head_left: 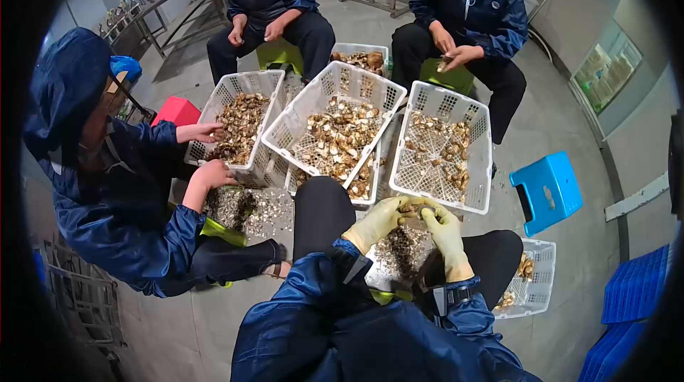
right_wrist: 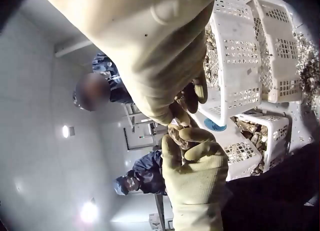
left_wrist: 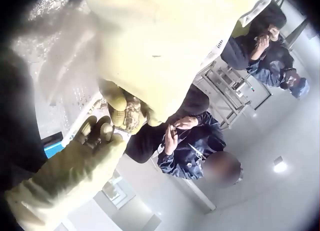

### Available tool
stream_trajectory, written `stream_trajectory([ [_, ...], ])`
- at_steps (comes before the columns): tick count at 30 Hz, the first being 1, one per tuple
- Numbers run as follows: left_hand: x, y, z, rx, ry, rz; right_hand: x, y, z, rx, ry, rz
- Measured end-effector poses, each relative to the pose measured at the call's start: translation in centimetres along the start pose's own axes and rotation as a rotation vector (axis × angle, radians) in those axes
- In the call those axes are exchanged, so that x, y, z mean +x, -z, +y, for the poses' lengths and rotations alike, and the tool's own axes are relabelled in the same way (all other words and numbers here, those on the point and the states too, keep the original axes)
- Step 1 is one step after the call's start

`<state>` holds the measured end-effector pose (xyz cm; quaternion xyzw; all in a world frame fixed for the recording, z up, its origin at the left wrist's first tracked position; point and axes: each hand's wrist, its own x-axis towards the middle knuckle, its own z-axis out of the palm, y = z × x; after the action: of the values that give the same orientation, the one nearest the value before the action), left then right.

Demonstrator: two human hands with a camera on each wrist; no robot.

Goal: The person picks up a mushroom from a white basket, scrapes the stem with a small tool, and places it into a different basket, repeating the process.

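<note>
Both my hands wear pale yellow rubber gloves and meet in front of me, above a pile of dark and white trimmings (head_left: 400,248). My left hand (head_left: 377,225) pinches a brown mushroom piece (right_wrist: 177,137) between thumb and fingers. Close against it, my right hand (head_left: 447,236) has its fingers curled, with the fingertips right at the piece. A thin pale sliver, like a small blade, shows at the right fingertips in the right wrist view; the glove hides most of it, and I cannot tell exactly what it is.
White crates of brown mushrooms stand ahead: a tilted one (head_left: 335,129) in the middle, others left (head_left: 246,83) and right (head_left: 484,161). Another crate (head_left: 545,289) is by my right leg, near a blue stool (head_left: 547,193). Three people in blue jackets sit around the crates.
</note>
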<state>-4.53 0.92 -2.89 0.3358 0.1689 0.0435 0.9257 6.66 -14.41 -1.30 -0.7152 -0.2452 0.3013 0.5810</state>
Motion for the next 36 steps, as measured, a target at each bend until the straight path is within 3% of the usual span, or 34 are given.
stream_trajectory([
  [3,-0.2,-0.1,0.3,0.244,-0.111,-0.072,0.3,0.0,0.4,0.051,-0.004,0.006],
  [4,-0.9,-1.4,1.1,0.057,-0.035,0.02,0.2,0.0,-0.2,0.078,-0.029,0.008],
  [7,-0.4,-0.4,0.7,0.179,-0.124,0.017,0.1,0.0,-1.1,0.105,-0.014,-0.038],
  [8,-0.1,-0.4,0.3,0.099,-0.129,0.063,-0.2,-0.1,-1.5,0.147,0.014,-0.047],
  [12,-0.3,-1.1,1.0,0.318,-0.16,0.214,-0.4,-0.3,-1.4,0.038,0.095,-0.127],
  [15,0.2,-0.6,0.5,0.303,-0.178,0.202,-0.2,-0.2,-1.4,-0.097,0.094,-0.122],
  [18,0.2,-0.4,0.7,0.341,-0.168,0.156,0.5,-0.3,-0.6,-0.071,-0.013,-0.051],
  [21,0.4,0.1,0.4,0.29,-0.155,0.06,0.4,-0.2,-0.6,-0.027,-0.011,0.012],
  [24,0.4,-0.2,0.5,0.276,-0.169,-0.039,0.5,0.0,-0.7,0.159,-0.037,-0.029],
  [27,0.0,-0.5,0.5,0.291,-0.187,-0.053,0.6,0.8,-0.5,0.066,-0.14,-0.039],
  [31,0.1,-0.8,0.0,0.44,-0.261,-0.034,0.6,0.5,-0.4,0.239,-0.09,-0.078],
  [32,0.3,-0.5,-0.3,0.434,-0.32,-0.095,0.5,0.5,-0.7,0.246,-0.082,-0.08],
  [36,-0.8,-1.6,0.3,0.861,-0.382,0.056,0.4,0.7,0.3,0.137,-0.055,-0.113],
])
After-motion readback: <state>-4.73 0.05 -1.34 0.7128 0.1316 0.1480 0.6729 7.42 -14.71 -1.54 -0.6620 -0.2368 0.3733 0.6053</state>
